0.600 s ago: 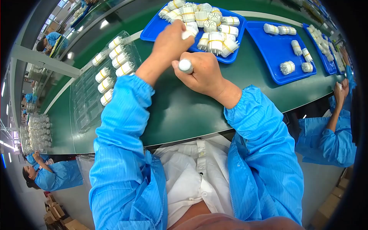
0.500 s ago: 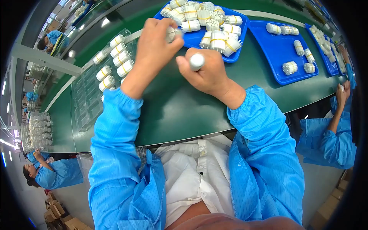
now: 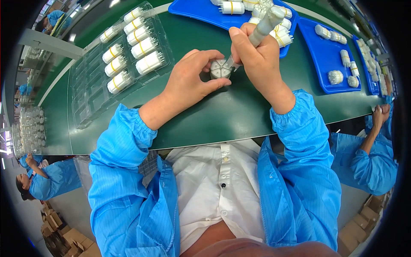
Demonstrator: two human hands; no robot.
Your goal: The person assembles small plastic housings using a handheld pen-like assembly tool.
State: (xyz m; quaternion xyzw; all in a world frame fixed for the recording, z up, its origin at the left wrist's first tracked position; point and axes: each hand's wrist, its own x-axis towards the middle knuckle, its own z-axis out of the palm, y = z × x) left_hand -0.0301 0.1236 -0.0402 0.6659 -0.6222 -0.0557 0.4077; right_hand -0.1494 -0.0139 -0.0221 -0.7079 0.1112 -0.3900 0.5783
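Note:
My left hand (image 3: 190,77) is closed around an upright white cylindrical part (image 3: 220,70), whose round top is split into wedge-shaped segments. It stands at the table's middle, thumb on the near side and fingers on the far side. My right hand (image 3: 261,64) grips a stick-like tool with a thick, pale translucent handle (image 3: 269,25). The tool leans up and to the right, its lower end at the right edge of the cylindrical part's top. Whether that tip goes into the part I cannot tell.
On the left, a clear plastic tray (image 3: 92,100) holds white cylinders with yellow bands (image 3: 143,47). A blue tray (image 3: 201,13) of similar parts lies beyond my right hand, with another blue tray (image 3: 319,64) to its right. At far right is a co-worker's hand (image 3: 380,115) above the green table (image 3: 201,124).
My left hand has brought the cylindrical part from the blue tray's edge nearer to me and set it upright. My right hand has moved right and tilted the tool, bringing its tip to the part.

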